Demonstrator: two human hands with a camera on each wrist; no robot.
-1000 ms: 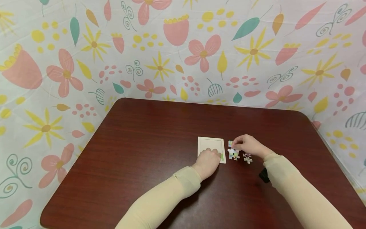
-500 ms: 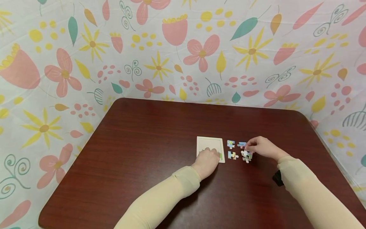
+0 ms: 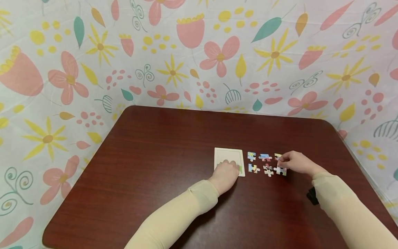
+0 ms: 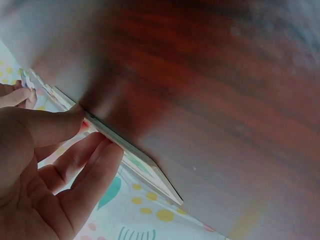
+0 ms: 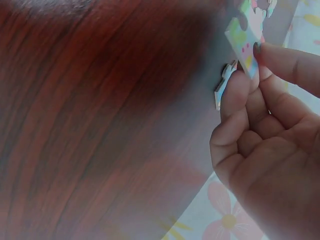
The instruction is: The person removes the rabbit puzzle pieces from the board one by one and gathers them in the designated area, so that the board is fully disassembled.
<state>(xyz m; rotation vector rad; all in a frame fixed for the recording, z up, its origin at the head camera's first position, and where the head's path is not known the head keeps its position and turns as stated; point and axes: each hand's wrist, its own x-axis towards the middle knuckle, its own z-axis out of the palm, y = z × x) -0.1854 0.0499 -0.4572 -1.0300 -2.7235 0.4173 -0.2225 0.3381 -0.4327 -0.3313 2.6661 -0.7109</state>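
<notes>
My right hand (image 3: 297,162) pinches a puzzle piece (image 3: 281,170) between thumb and fingers at the right end of two short rows of pieces. In the right wrist view that piece (image 5: 242,41) is tilted, pale green and blue, with the hand (image 5: 275,135) behind it. My left hand (image 3: 224,177) rests on the lower part of a cream puzzle frame (image 3: 228,150), covering part of its inside; a bit of green shows beside the fingers. In the left wrist view the thumb and curled fingers of that hand (image 4: 65,165) grip the edge of the frame (image 4: 145,165).
Several loose pieces lie right of the frame, among them a blue one (image 3: 251,156), a blue and pink one (image 3: 265,157) and a yellow-blue one (image 3: 253,168). They lie on a dark red wooden table (image 3: 149,166). A flowered cloth (image 3: 186,62) hangs behind it.
The right hand has moved right along the pieces with one in its fingers, uncovering pieces beneath. They now stand apart in two rows. The left hand has stayed at the frame.
</notes>
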